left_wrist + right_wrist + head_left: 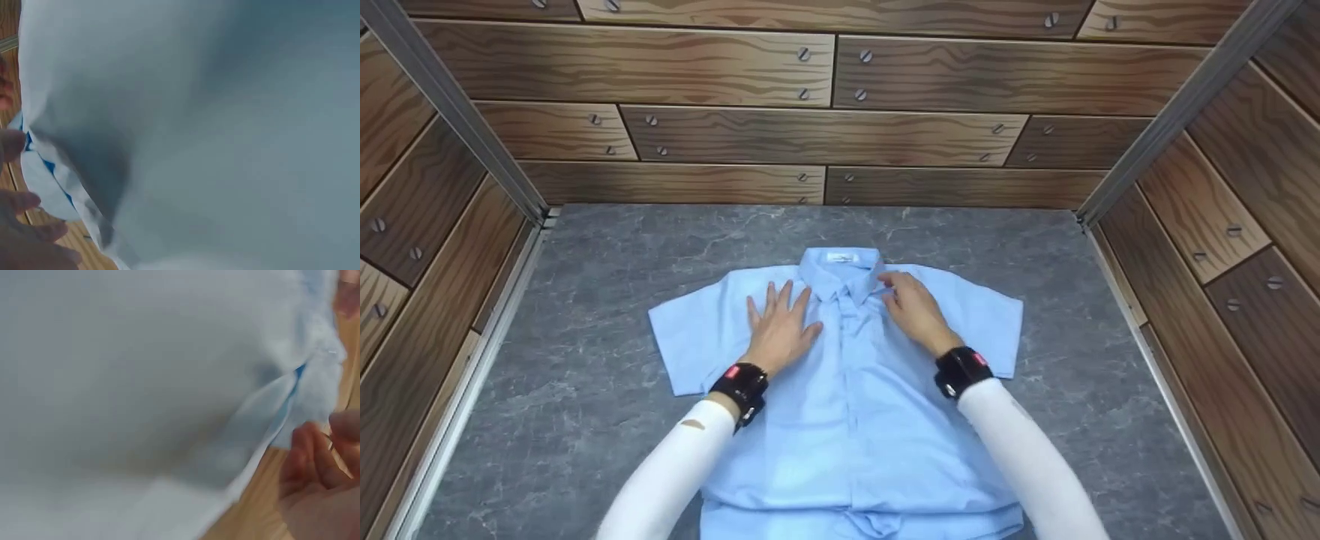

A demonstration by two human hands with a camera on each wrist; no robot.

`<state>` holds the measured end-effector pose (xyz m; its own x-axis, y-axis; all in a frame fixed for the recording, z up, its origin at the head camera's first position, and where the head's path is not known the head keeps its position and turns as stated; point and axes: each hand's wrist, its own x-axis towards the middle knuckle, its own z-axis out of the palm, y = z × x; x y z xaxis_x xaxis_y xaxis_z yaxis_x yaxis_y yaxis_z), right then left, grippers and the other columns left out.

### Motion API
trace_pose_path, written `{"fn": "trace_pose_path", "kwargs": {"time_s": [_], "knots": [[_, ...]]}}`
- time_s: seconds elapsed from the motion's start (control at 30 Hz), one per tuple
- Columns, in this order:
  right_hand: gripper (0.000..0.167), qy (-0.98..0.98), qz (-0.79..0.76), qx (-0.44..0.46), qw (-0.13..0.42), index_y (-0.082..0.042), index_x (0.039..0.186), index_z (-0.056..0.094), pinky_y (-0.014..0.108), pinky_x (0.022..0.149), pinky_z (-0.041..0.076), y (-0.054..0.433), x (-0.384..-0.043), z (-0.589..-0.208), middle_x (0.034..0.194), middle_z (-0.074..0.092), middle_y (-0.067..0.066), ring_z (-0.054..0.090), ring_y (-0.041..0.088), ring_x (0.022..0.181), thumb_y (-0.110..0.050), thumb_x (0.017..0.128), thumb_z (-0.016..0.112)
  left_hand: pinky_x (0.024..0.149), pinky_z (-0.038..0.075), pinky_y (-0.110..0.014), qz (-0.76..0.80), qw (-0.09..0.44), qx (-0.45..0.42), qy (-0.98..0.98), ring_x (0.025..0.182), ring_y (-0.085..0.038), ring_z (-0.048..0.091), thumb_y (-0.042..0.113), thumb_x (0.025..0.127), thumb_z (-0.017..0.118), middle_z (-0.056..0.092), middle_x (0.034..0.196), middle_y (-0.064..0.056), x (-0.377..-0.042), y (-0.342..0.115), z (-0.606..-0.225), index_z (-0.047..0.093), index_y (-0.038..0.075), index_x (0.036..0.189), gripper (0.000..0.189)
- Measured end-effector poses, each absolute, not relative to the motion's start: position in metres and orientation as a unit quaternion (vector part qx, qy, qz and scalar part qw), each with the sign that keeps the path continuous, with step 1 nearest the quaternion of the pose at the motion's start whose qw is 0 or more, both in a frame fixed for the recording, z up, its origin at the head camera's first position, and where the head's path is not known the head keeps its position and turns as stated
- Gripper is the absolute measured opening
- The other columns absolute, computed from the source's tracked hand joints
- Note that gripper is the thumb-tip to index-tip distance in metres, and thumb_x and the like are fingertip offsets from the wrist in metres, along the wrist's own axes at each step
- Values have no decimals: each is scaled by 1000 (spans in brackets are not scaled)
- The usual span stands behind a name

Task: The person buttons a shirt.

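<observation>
A light blue short-sleeved shirt (810,420) lies front up on the grey surface, its collar (825,281) at the far end. My left hand (781,334) rests on the chest just below the collar, palm down with fingers spread. Beside the collar's other side is my right hand (916,309), its fingers loosely bent near the cloth. In the right wrist view, a gap shows between the thumb and the bent fingers (306,455), with no cloth seen between them. Close, blurred shirt cloth (225,169) fills most of the left wrist view.
Grey marbled tabletop (585,315) surrounds the shirt. Wood-patterned panels (735,135) stand behind and on both sides, with metal rails (465,120) at the corners. The shirt's lower part is folded and wrinkled near the front edge of view.
</observation>
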<state>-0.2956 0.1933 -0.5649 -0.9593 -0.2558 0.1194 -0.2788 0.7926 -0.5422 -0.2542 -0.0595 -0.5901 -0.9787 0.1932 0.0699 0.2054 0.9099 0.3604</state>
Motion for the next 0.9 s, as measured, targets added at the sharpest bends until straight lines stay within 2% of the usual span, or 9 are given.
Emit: {"fn": "trace_pose_path", "kwargs": {"time_s": [0.07,0.13,0.2,0.27,0.6,0.9], "knots": [[48,-964,206,165,-11,-19,141,49,58,103,36,207,-284,-568,145,47,12,42,36,133,-31,96,58,108,0,-73,-163,-17,-98,-982,148,-44,5,65,90,47,18,161,-13,-249,-68,-594,31,30,151,72],[61,-972,147,172,-65,-30,149,37,69,105,25,217,-275,-572,159,26,9,21,42,145,-49,94,55,105,-4,-75,-148,-45,-96,-983,148,-44,-2,75,86,43,10,163,-12,-247,-75,-599,26,35,152,80],[72,-972,114,165,-118,-37,152,26,76,104,15,224,-270,-577,164,9,7,4,45,147,-63,90,50,103,-5,-77,-137,-71,-95,-983,147,-44,-8,81,81,41,1,163,-11,-248,-83,-603,20,37,154,88],[79,-972,100,152,-152,-39,153,19,79,102,9,229,-269,-580,164,1,6,-4,47,146,-72,87,47,102,-6,-78,-131,-91,-91,-983,147,-44,-11,85,78,39,-5,163,-11,-251,-87,-607,15,37,154,94],[90,-970,91,117,-192,-39,154,12,81,100,4,237,-286,-578,164,-6,4,-8,46,146,-80,80,46,101,-6,-79,-117,-170,-70,-976,146,-42,-16,89,71,44,-14,162,-10,-284,-89,-599,7,38,154,104],[91,-969,101,115,-192,-38,154,13,79,102,6,238,-301,-574,164,-4,5,-7,45,147,-79,80,47,101,-5,-79,-114,-197,-66,-972,146,-42,-16,88,70,48,-15,162,-10,-305,-87,-592,6,39,154,106]]}}
